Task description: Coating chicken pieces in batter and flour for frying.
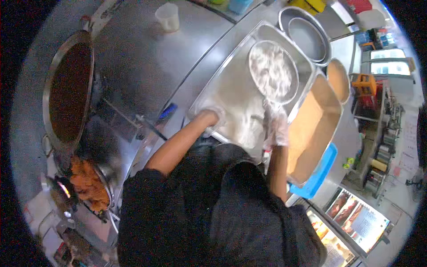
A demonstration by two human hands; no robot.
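Observation:
A large rectangular metal pan [230, 80] lies in front of me. In its far right part is a round metal-rimmed sieve or bowl [273, 71] with white, blurred contents. My right hand [276, 125], in a clear plastic glove, is at the near edge of this round vessel and appears to grip it; the fingers are blurred. At the pan's near left corner is my left hand [211, 118], also in a clear glove, its fingers partly hidden. Whether it holds the rim cannot be told. White powder or liquid streaks the pan floor near my right hand.
A deep metal pan of tan powder [307, 126] stands at right, above a blue tray or lid [320, 177]. Round metal bowls [308, 38] sit behind. At left are a large pot of dark liquid [70, 93] and fried food [90, 187]. A plastic jug [167, 18] stands far back.

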